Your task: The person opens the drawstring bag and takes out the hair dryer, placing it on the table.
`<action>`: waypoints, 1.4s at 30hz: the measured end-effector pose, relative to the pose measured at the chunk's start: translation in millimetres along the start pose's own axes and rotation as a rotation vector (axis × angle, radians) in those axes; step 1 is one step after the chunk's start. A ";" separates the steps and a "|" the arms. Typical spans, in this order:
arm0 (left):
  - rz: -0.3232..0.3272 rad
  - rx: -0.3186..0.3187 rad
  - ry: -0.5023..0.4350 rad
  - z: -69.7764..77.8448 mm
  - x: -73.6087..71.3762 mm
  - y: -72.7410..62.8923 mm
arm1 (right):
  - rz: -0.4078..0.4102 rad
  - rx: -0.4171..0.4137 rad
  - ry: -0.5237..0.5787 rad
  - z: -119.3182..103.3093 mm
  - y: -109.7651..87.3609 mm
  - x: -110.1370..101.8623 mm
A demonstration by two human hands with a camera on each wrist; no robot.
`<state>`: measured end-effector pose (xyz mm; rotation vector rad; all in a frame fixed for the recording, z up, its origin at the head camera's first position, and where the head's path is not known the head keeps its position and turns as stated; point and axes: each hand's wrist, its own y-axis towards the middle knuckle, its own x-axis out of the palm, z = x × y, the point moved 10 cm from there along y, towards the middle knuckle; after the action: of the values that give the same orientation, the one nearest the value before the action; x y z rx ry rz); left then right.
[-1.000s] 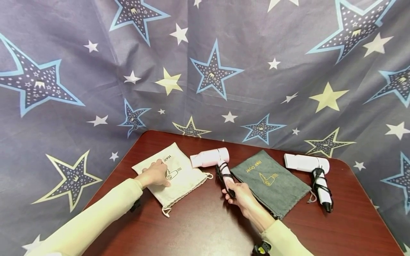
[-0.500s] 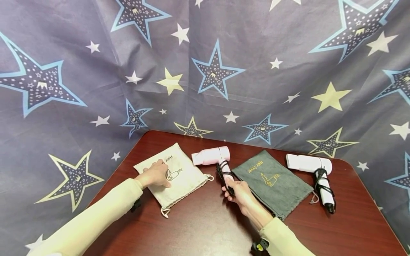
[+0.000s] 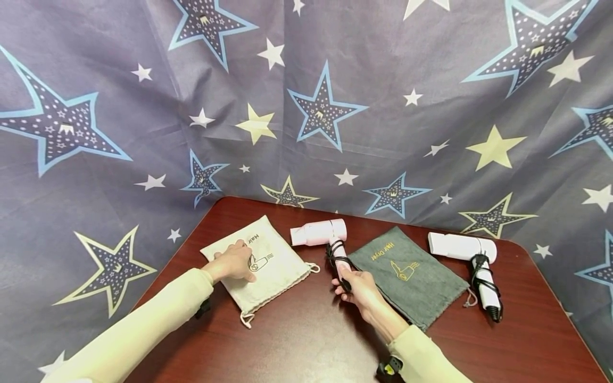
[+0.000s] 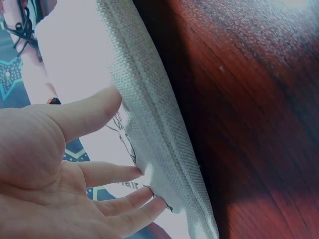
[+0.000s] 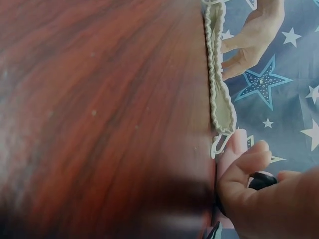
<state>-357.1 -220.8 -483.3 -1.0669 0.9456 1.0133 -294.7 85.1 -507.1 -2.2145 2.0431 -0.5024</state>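
Observation:
On the left of the table lies a cream drawstring bag (image 3: 278,266) printed with a hair dryer drawing. My left hand (image 3: 233,261) rests on it with fingers spread; in the left wrist view the fingertips (image 4: 130,172) touch the cloth. My right hand (image 3: 361,290) grips the lower handle of a pink hair dryer (image 3: 318,233), whose black cord (image 3: 337,255) is wound round the handle. The dryer's nozzle points left, close to the bag's right side. In the right wrist view the fingers curl round the handle's end, which they partly hide.
Right of the pink dryer a dark grey drawstring bag (image 3: 407,276) lies flat. A white hair dryer (image 3: 460,246) with a wound black cord lies further right. Behind the reddish-brown table (image 3: 287,340) hangs a star-patterned cloth (image 3: 373,64).
The pink hair dryer's head has shifted slightly right, with my right hand still on its handle. My left hand stays on the cream bag. The head view has shifted slightly.

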 end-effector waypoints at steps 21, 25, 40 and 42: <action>-0.007 -0.051 -0.061 -3.9 3.6 -2.6 | -0.176 0.066 -0.109 12.0 -1.6 15.7; -0.009 -0.063 -0.073 -2.5 3.4 -3.8 | -0.183 0.063 -0.108 11.7 -2.7 17.2; -0.009 -0.073 -0.072 -3.8 4.1 -1.4 | -0.180 0.082 -0.097 9.4 -5.8 8.0; -0.013 -0.072 -0.070 -4.0 4.9 -1.3 | -0.191 0.084 -0.095 10.4 -5.8 8.3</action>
<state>-355.0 -224.0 -488.5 -1.0888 0.8495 1.0737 -285.7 75.9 -513.8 -2.3478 1.7426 -0.4788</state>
